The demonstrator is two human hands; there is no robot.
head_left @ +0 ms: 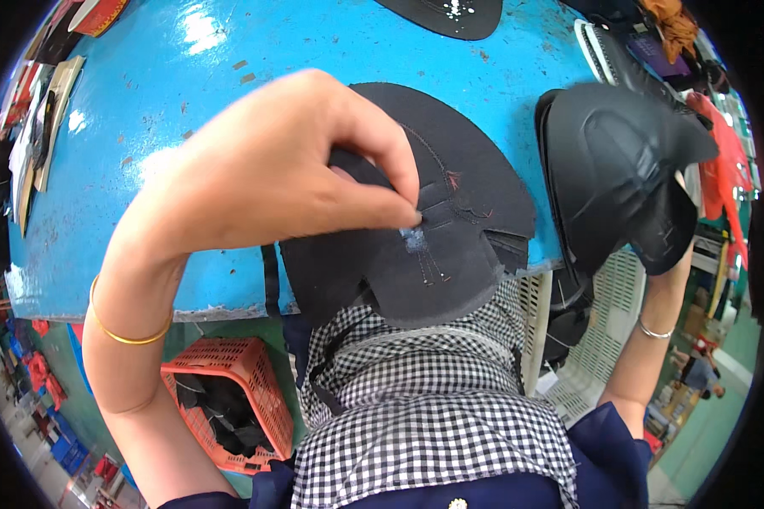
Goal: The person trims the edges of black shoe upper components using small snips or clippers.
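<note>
A flat black shoe upper (492, 187) with a notched lower edge lies before me, overhanging the table's front edge. Stitch lines and loose reddish threads show on it, along with a small shiny bluish patch (413, 240). Over that patch, my left hand (289, 170) has thumb and forefinger pinched together; whatever is between the tips is too small to make out. Off to the right, my right hand (679, 261) is mostly hidden behind a stack of moulded black shoe uppers (611, 161), which it grips at the table's edge.
The blue table (204, 102) is scuffed. Another black piece (458, 21) lies at its far side. Below left stands an orange basket (267, 382) with black pieces inside; a pale crate (602, 339) is below right. Boards and papers (47, 127) sit at the left edge.
</note>
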